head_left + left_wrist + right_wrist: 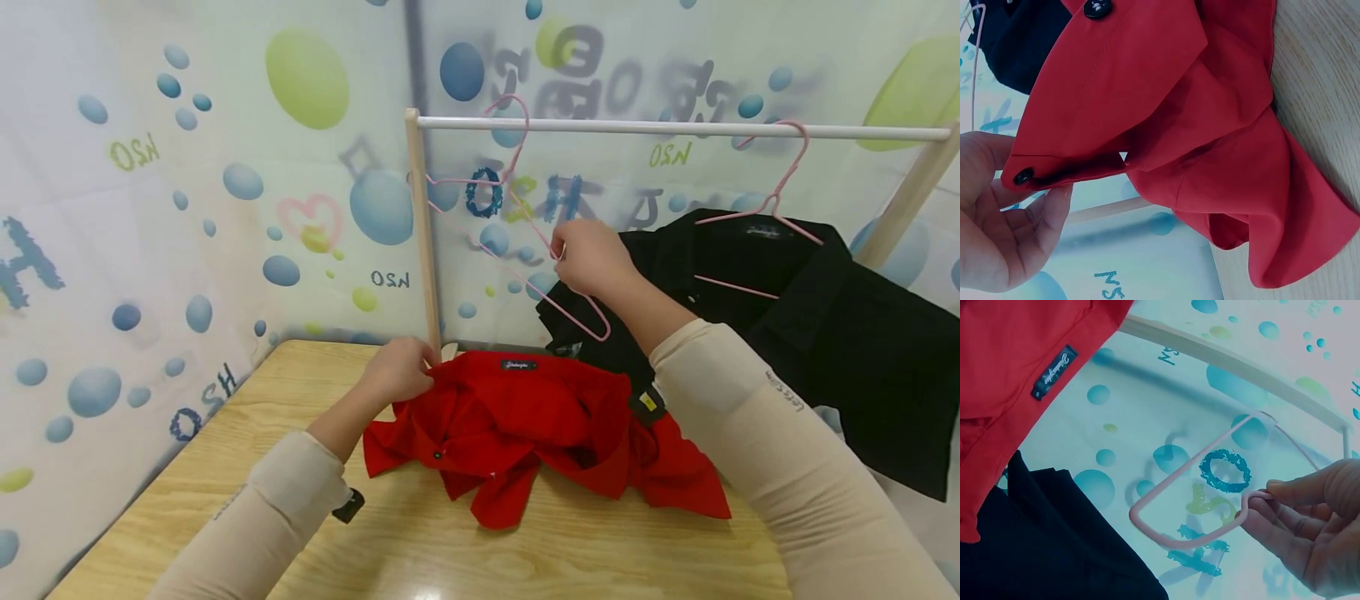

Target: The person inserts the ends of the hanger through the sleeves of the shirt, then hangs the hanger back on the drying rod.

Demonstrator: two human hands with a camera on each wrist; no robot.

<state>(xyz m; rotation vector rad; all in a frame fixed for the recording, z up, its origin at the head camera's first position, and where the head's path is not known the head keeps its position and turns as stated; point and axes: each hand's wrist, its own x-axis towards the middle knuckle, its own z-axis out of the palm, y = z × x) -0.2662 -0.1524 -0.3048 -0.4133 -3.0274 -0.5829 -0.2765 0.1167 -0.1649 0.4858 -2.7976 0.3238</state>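
Note:
A red shirt (517,417) with a dark collar label and black buttons is held up at its left side by my left hand (397,369). In the left wrist view, the thumb and fingers of that hand (1010,212) pinch the shirt's edge beside a black button. My right hand (592,258) pinches the side of a pink hanger (517,150), whose hook is over the white rail. The right wrist view shows thumb and fingers (1310,519) on a notch of the hanger (1191,456). The hanger hangs above and behind the shirt, apart from it.
A black shirt (810,308) hangs on a second pink hanger (787,175) to the right. The white rail (675,127) runs between wooden posts, the left one (424,250) close to my left hand. Below lies a wooden table (360,550); a printed curtain (187,250) stands behind.

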